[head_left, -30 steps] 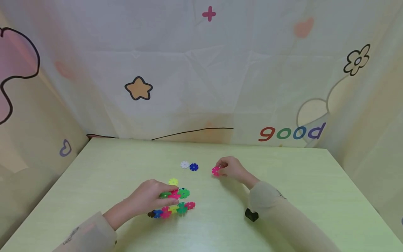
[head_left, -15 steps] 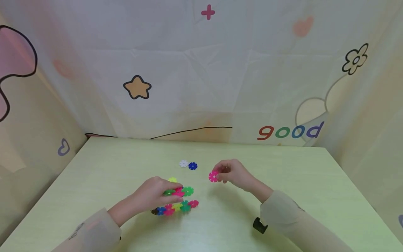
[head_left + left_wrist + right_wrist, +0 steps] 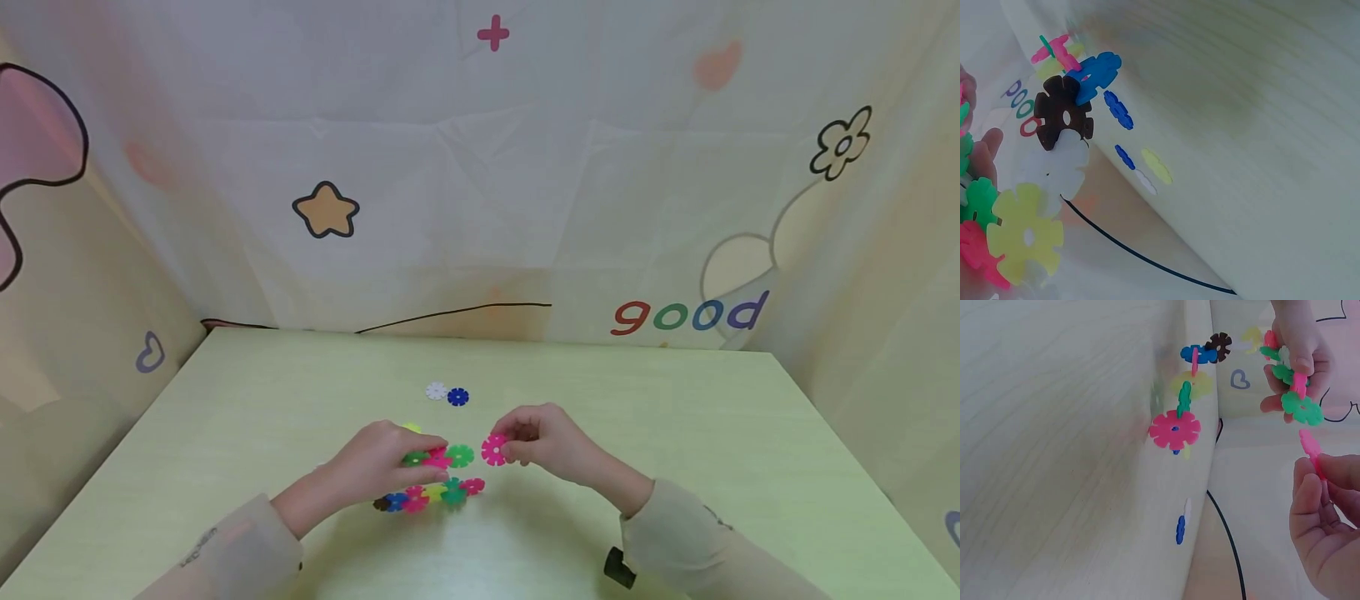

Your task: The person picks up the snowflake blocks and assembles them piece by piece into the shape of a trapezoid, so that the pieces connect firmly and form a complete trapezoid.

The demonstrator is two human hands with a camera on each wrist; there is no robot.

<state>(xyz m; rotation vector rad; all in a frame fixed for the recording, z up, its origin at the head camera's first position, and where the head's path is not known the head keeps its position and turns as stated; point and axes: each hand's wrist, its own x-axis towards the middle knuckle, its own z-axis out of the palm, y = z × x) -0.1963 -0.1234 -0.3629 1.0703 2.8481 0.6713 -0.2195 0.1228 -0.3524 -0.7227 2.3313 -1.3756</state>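
Observation:
In the head view my left hand [image 3: 367, 462] grips a curved chain of notched plastic flower discs. A green disc [image 3: 460, 456] sticks out past its fingertips, beside a pink one. The chain's other arm, with a pink disc [image 3: 415, 499] among brown, blue, yellow, green and red ones, runs just below the hand. Between thumb and fingers, my right hand [image 3: 555, 446] pinches a single pink disc [image 3: 494, 450]. The right wrist view shows that pink disc [image 3: 1311, 449] edge-on, a small gap from the chain's green end disc [image 3: 1302, 409]. White and yellow [image 3: 1025, 234] links show in the left wrist view.
On the pale table [image 3: 675, 417], a loose white disc [image 3: 436, 391] and a blue disc [image 3: 458, 397] lie side by side farther back. A yellow disc [image 3: 412, 427] is partly hidden behind the left hand. A printed curtain [image 3: 450, 167] rises behind the table.
My right hand has brought the pink disc left and toward me, close to the chain's green end. My left hand, with the chain, has shifted slightly right.

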